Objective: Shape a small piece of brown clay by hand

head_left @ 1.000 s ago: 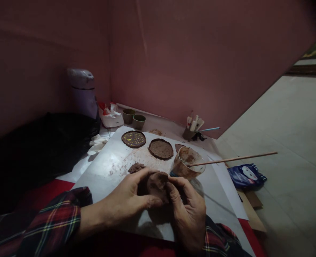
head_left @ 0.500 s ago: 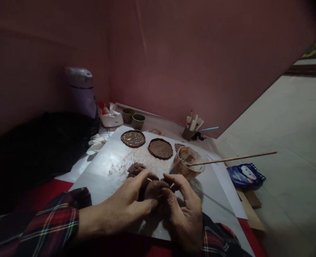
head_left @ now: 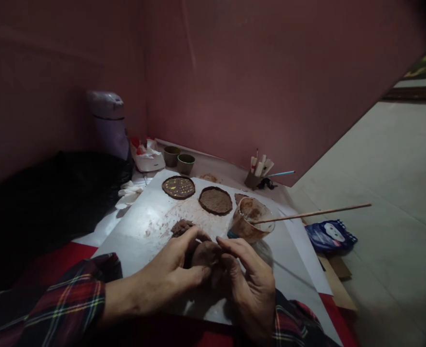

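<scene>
Between my two hands is a rounded lump of brown clay [head_left: 206,254], held just above the white sheet [head_left: 140,246]. My left hand [head_left: 179,265] wraps it from the left, thumb in front and fingers behind. Against its right side press the bent thumb and fingers of my right hand [head_left: 249,274]. The underside of the lump is in shadow. A rough heap of clay [head_left: 181,227] lies just beyond my left fingers. Farther off are a flat brown clay disc with a raised rim [head_left: 215,200] and another disc dotted with yellow [head_left: 179,187].
A smeared clear cup [head_left: 247,231] with a long thin stick [head_left: 317,212] stands beyond my right hand. At the back are two small pots [head_left: 186,165], a holder of tools [head_left: 252,180] and a white bag [head_left: 148,158]. A black plastic bag [head_left: 61,202] lies left.
My right fingers have shifted slightly to the right along the clay lump, showing more of its top. My left hand stays around it, and the view has moved a little.
</scene>
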Motion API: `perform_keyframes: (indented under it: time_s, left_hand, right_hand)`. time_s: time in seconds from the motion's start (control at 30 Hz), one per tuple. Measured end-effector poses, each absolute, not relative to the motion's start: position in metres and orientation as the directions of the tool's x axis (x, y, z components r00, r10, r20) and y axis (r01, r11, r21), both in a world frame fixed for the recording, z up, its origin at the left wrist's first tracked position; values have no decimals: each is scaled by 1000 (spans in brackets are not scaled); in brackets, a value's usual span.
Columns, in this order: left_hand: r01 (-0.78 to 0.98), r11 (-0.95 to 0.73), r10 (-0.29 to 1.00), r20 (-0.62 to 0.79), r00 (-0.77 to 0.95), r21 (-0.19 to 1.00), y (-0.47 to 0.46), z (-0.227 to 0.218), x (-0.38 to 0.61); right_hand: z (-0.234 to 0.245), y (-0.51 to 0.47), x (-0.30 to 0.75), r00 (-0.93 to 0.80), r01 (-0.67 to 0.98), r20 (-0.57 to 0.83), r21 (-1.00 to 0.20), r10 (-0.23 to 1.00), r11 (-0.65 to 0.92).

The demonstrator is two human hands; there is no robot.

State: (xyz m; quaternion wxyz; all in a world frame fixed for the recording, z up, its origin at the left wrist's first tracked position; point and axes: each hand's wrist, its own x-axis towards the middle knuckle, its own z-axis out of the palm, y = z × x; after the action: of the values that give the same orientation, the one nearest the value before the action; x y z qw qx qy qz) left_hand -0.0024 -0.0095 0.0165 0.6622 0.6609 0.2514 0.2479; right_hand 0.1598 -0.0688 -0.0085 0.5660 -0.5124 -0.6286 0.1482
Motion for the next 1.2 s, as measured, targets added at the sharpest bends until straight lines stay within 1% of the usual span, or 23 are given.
perform_keyframes:
  time_s: [0.07,0.13,0.17,0.23,0.3,0.37,0.47,0.6,0.67,0.77,0.9,0.97,1.1,1.2]
  left_hand:
    - [-23,71,662,-30,749,997,-10,18,-3]
    - [-44,123,643,-46,764,991,-10,18,-3]
    - [-43,133,632,-51,773,990,-11,17,-4]
    - [-13,117,626,-64,777,993,-11,16,-4]
    - [16,82,633,-64,772,997,-11,14,-4]
    - [-8,77,636,-43,771,997,-11,13,-4]
    - [-68,119,644,-25,765,991,-11,12,-2]
    - [-68,139,672,-44,739,988,-11,12,-3]
    - [-72,140,670,-41,741,988,-11,11,-4]
    - [-76,122,664,-24,748,990,-10,12,-4]
    - [-51,119,670,-42,741,992,-10,13,-3]
    - [-25,97,680,-48,731,995,-10,14,-4]
    - [21,25,701,-32,712,999,-9,13,-4]
    - [23,2,714,-17,700,1000,-9,17,-3]
  right_hand:
    - [-9,-68,161,237,410,458,-847,857,339]
    - [-7,-66,163,277,297,289,-933,916,205]
    - [-6,-65,163,266,241,214,-959,940,150]
    - [-2,-62,164,202,173,130,-980,971,95]
    - [0,-60,165,149,154,114,-984,982,91]
    - [0,-59,167,127,128,100,-988,987,83]
    - [-3,-57,171,104,28,48,-999,993,45]
    - [-4,-56,174,44,-93,-13,-996,999,-9]
    - [-2,-55,174,7,-88,-26,-996,1000,-25]
    - [1,-55,173,-59,-32,-54,-998,997,-56]
    - [5,-55,172,-105,27,-64,-998,992,-61]
    - [8,-57,169,-91,73,-29,-997,995,-23]
    - [11,-63,162,-4,161,37,-986,999,38]
    - [9,-64,161,66,96,46,-995,997,40]
